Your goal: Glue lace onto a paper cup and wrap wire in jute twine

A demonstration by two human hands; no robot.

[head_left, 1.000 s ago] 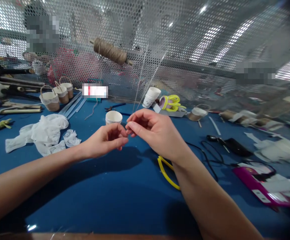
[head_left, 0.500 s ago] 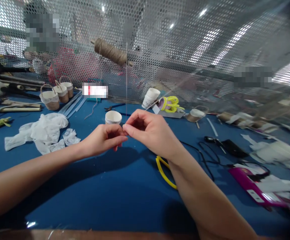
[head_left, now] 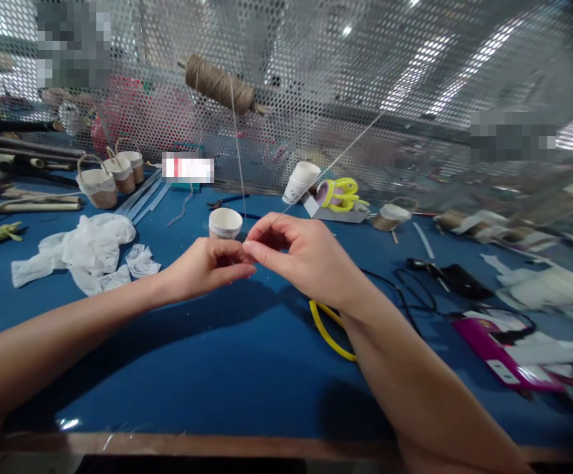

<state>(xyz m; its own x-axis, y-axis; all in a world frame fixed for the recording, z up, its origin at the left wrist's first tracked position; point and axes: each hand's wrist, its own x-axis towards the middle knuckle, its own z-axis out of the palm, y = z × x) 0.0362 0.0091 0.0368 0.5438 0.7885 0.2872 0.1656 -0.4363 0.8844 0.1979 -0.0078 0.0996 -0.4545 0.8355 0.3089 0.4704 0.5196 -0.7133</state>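
My left hand [head_left: 207,264] and my right hand [head_left: 308,260] meet over the middle of the table, both closed, with thumbs and fingertips pinched together. A thin piece of twine [head_left: 239,158] is in the fingers; one strand rises up and slightly left from them. A second pale strand [head_left: 350,146] slants up to the right from my right hand. Where the strands join is hidden by the fingers. Just behind my left hand stands a small cup [head_left: 225,222] with a white inside and a lacy band near its rim.
A twine spool [head_left: 220,84] hangs before the perforated screen. Handled cups [head_left: 99,191] and white lace cloth [head_left: 86,247] lie left. Stacked paper cups [head_left: 300,181], yellow-handled scissors [head_left: 341,194], a yellow loop [head_left: 328,336], black cable [head_left: 414,299] and a magenta power strip [head_left: 488,352] are right.
My hands stay pinched together in nearly the same place. The upright strand now leans left, and the right-hand strand shows more clearly. The view has tipped slightly down.
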